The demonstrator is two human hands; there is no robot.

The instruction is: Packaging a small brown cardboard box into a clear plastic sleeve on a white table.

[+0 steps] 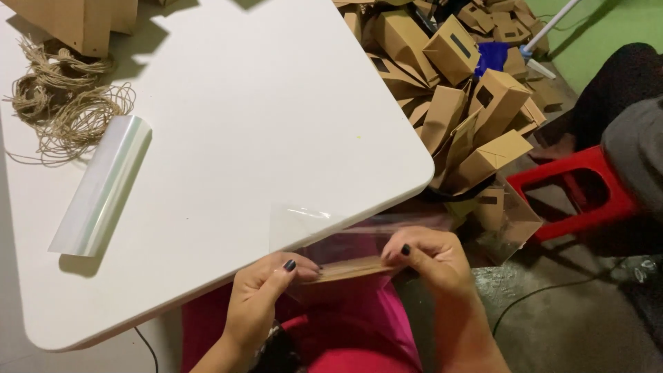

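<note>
Left hand (259, 304): pinches the left end of a flat brown card (349, 269), thumb on top, fingers below.
Right hand (425, 257): pinches the card's right end the same way, so the piece is stretched level between both hands.
Card: held edge-on just off the table (276, 103) rim, over the lap; likely kept flat so the film can lie against it.
Film (304, 224): a clear sheet rising from the card, just above the grip, its upper part resting on the table edge; it seems caught in the same pinch, though where it ends is hard to tell.
Roll (102, 185): clear film roll, well away up and left of the left hand.
Twine (65, 103): loose tangle beyond the roll.
Boxes (456, 90): brown heap on the floor, up and right of the right hand.
Stool (573, 190): red, right of the heap.
</note>
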